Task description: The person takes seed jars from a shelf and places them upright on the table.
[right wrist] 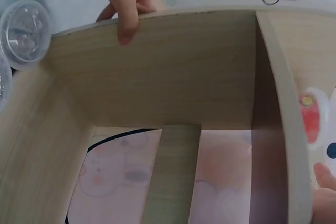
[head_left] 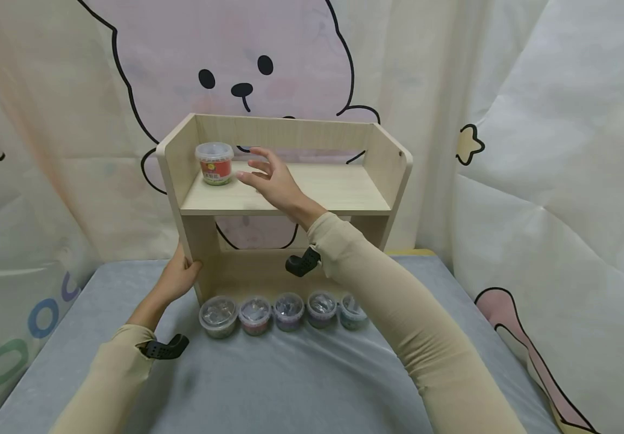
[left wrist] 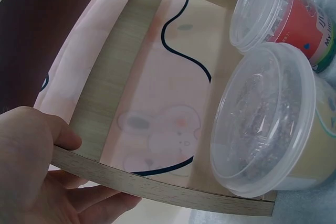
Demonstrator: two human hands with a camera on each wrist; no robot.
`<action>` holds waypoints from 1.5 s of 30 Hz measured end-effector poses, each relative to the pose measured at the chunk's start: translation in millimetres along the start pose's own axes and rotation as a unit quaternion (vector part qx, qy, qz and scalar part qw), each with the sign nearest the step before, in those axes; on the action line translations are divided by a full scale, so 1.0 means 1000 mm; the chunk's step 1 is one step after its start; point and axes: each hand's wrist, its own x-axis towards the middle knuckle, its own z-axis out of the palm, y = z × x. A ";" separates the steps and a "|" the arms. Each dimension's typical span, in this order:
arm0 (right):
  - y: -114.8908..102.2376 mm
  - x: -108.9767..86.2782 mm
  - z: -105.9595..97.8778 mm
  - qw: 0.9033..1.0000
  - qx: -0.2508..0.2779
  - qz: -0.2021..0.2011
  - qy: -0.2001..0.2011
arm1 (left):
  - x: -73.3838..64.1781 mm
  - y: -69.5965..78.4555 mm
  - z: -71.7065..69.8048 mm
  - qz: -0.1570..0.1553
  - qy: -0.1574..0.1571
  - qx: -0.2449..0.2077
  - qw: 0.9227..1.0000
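Observation:
A small two-tier wooden shelf (head_left: 339,187) stands on the table. My left hand (head_left: 178,277) grips the edge of its left side panel, thumb on the inner face and fingers outside, as the left wrist view shows. On the upper board, at the left, sits a clear-lidded tub (head_left: 216,170) with a red label. Just right of that tub is my right hand (head_left: 279,185), fingers spread and slightly bent, with a gap between them and the tub. In the right wrist view only a bit of this hand (right wrist: 324,200) shows at the right edge.
Several lidded tubs (head_left: 218,316) stand in a row along the shelf's bottom front, the rightmost (head_left: 352,313) partly behind my right sleeve. A grey-blue cloth (head_left: 290,386) covers the table. Printed curtains (head_left: 561,181) hang behind and at both sides.

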 end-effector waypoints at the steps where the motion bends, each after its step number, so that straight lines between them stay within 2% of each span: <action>1: 0.000 0.003 0.001 1.000 0.005 0.002 0.001 | 0.000 0.001 -0.001 0.001 0.001 0.000 1.000; 7: -0.001 0.022 0.012 1.000 0.002 0.015 0.012 | 0.002 0.000 -0.004 0.003 0.002 0.000 1.000; 14: -0.002 0.039 0.023 0.998 -0.059 0.035 -0.009 | 0.002 -0.001 -0.002 -0.003 0.000 -0.001 1.000; 22: -0.005 0.045 0.026 0.993 -0.097 0.050 -0.036 | 0.005 0.002 -0.001 -0.012 -0.001 0.002 1.000; 28: -0.005 0.046 0.034 0.991 -0.117 0.041 -0.043 | 0.004 0.002 -0.002 -0.017 0.000 0.005 1.000; 31: -0.002 0.044 0.036 0.992 -0.110 0.037 -0.038 | 0.003 0.001 -0.001 -0.019 0.001 0.008 1.000; 38: 0.001 0.041 0.034 0.998 -0.050 0.011 -0.032 | 0.005 -0.001 0.001 -0.021 0.000 0.012 1.000; 45: 0.003 0.039 0.034 0.997 -0.060 0.004 -0.046 | 0.004 -0.001 0.000 -0.021 -0.002 0.003 1.000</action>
